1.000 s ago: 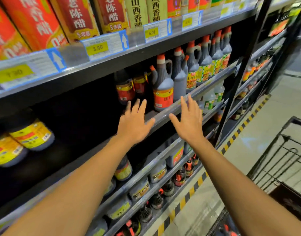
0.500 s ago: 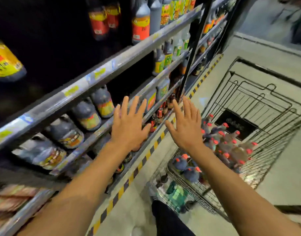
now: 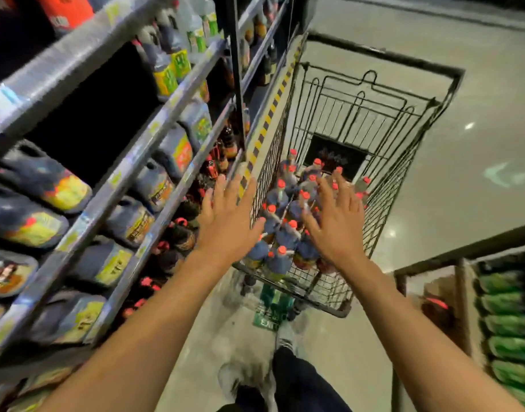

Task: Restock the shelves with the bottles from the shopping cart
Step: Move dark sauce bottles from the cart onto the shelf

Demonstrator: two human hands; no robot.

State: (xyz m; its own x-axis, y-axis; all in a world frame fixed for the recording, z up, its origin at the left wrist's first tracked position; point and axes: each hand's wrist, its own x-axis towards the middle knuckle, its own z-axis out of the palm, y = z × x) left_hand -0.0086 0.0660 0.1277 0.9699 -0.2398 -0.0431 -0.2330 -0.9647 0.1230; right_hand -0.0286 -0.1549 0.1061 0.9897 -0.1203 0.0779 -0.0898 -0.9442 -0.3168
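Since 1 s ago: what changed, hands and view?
The view swung down and right, from the shelves to the shopping cart. Both hands went with it: the left hand now hangs by the cart's near-left side, the right hand above the red-capped bottles. Nothing grasped or released. Unchanged: both hands open, fingers spread, empty.

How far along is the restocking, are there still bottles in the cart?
Done: the shelves already carry many bottles, though who placed them can't be told. In hand: nothing; the left hand and right hand are open, spread above the shopping cart. Left: a cluster of red-capped bottles stands in the cart, so much unloading remains.
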